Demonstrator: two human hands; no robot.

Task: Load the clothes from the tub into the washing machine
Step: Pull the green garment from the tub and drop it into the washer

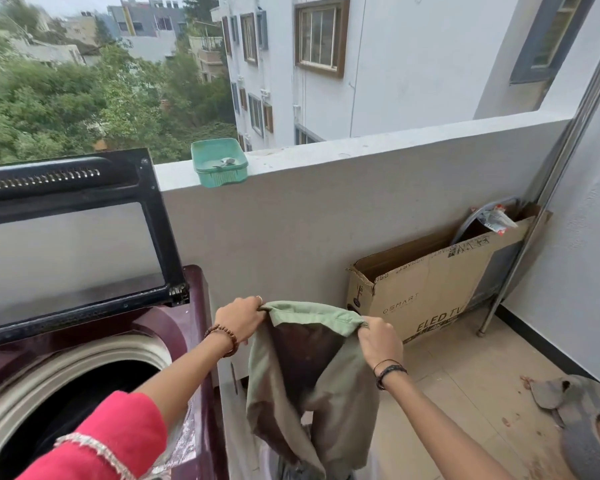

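Observation:
A pale green garment hangs stretched between both hands, its upper edge spread open. My left hand pinches the left end of that edge and my right hand pinches the right end. The garment hangs just right of the maroon top-loading washing machine, whose dark lid stands raised. The round drum opening is at the lower left, dark inside. The tub is hidden below the garment at the bottom edge.
A white parapet wall runs behind, with a green plastic tray on its ledge. A flat cardboard TV box leans in the right corner beside a metal pole. A grey round object lies on the tiled floor at the right.

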